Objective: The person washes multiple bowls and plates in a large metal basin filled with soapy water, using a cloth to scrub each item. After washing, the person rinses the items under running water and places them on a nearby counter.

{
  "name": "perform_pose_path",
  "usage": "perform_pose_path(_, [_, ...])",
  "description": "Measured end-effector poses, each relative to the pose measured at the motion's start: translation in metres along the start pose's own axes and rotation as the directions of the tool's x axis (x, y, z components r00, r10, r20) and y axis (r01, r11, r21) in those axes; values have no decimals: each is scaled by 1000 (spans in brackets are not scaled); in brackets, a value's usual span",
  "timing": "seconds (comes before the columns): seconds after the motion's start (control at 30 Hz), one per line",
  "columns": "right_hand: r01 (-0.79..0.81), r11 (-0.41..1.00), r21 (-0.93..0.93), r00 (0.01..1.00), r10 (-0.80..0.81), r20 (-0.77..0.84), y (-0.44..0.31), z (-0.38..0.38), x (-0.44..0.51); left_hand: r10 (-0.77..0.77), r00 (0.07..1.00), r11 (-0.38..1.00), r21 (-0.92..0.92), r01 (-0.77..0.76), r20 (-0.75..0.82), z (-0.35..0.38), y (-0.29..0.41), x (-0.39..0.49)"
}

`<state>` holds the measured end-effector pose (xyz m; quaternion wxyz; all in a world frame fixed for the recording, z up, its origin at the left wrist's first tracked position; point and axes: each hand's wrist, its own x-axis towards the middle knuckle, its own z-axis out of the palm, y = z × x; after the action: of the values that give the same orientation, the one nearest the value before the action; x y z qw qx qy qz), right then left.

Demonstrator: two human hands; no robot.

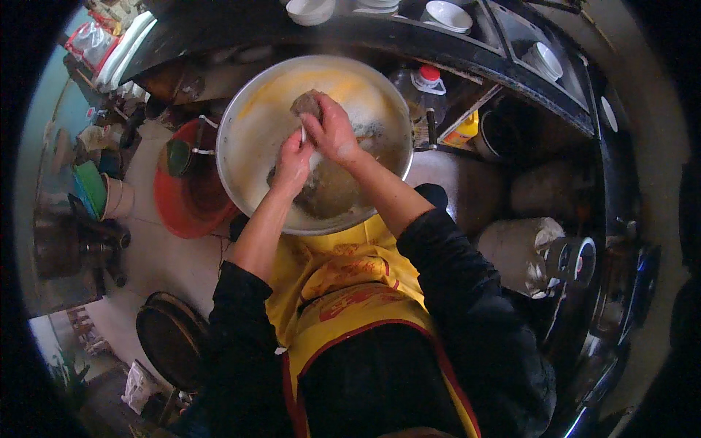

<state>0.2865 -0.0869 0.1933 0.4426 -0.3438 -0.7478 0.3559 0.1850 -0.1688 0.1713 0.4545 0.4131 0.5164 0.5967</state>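
Observation:
A large round metal pot with side handles stands in front of me, murky liquid and some foam in its bottom. Over its middle, my right hand grips a brownish-grey scouring pad or wad; its exact kind is unclear. Close against it, my left hand is closed around a thin pale thing, perhaps a handle, mostly hidden by the fingers. A dark object shows partly behind my left wrist. Yellowish residue coats the pot's far inner wall.
Left of the pot is a red plastic basin with a green scoop. A red-capped plastic jug stands right. White bowls sit on the dark counter beyond. Dark round lids are at lower left, a gas cylinder at right.

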Motion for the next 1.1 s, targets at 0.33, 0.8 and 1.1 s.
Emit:
perform_pose_path(0.33, [-537,351,767,805,485,342,50,-26,-9,-325,945,689,-695,206,-41,-37,17,4])
perform_pose_path(0.8, [-592,241,769,671,675,305,37,-30,-37,370,919,598,723,-346,134,44,-20,-39])
perform_pose_path(1.1, [-481,794,373,877,440,194,81,-76,-46,264,872,433,757,-489,412,14,-70,-34])
